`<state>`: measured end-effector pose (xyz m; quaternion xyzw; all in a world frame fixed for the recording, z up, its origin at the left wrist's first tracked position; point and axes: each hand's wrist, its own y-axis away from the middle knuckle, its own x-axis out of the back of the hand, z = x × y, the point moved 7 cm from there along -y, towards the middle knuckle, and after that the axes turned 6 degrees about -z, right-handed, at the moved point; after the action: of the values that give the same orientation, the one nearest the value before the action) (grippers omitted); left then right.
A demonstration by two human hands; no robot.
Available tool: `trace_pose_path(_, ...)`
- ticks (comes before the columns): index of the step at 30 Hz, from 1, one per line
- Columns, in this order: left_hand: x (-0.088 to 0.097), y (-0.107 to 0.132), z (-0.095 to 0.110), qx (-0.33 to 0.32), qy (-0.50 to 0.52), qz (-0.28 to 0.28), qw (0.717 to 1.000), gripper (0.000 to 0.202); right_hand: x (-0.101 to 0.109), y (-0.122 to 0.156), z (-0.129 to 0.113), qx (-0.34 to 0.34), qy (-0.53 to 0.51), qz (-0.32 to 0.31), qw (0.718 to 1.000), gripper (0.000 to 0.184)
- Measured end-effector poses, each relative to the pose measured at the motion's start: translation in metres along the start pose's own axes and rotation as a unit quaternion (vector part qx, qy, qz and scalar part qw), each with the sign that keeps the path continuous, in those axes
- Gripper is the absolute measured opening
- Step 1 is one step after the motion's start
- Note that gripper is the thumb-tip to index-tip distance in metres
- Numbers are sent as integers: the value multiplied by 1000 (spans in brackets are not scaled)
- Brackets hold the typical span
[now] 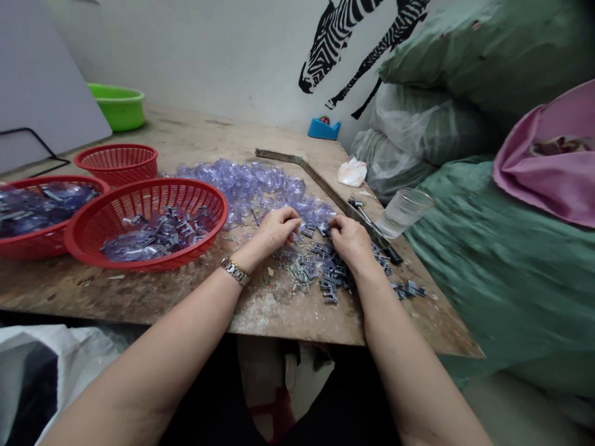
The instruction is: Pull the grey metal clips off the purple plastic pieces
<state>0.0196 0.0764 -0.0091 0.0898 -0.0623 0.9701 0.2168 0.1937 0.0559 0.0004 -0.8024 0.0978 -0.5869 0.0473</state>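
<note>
My left hand [277,229], a metal watch on its wrist, is closed with the fingertips pinched, just in front of a heap of clear purplish plastic pieces [223,183]. My right hand [349,240] curls in a pinch at the edge of a pile of small dark grey plastic parts [335,272]. What either hand holds, if anything, is too small or hidden to make out. Between the forearms lie many small screw-like metal pieces [302,272]. A red basket [147,263] to the left contains clear pieces with grey parts on them.
Two more red baskets [116,162] and a green basin [118,108] stand at left. A bent metal strip [320,181], a dark-handled tool [394,255], a clear cup [403,214] and a blue tape dispenser [324,129] are at right. Green sacks [502,248] crowd the table's right edge.
</note>
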Motion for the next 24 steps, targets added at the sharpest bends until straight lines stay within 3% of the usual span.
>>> trace_pose_path(4, 0, 0, 0, 1, -8, -2, 1000, 16, 0, -1, 3, 7, -21, 19, 1000, 29)
trace_pose_path(7, 0, 1, 1, 7, -17, -2, 1000, 16, 2, -4, 9, 12, -152, 52, 987, 21)
trace_pose_path(12, -4, 2, 2, 16, -13, -16, 1000, 14, 2, -9, 11, 18, -437, 56, 897, 15)
trace_pose_path(17, -9, 3, 3, 14, 7, -37, 999, 5, -7, -3, -2, -7, -585, -8, 811, 30)
trace_pose_path(21, -11, 3, 4, 14, 24, -46, 999, 4, -13, 2, -14, -17, -635, -33, 772, 34)
trace_pose_path(24, -10, 5, 6, 17, 62, -44, 997, 10, -17, 4, -20, -18, -647, -43, 761, 36)
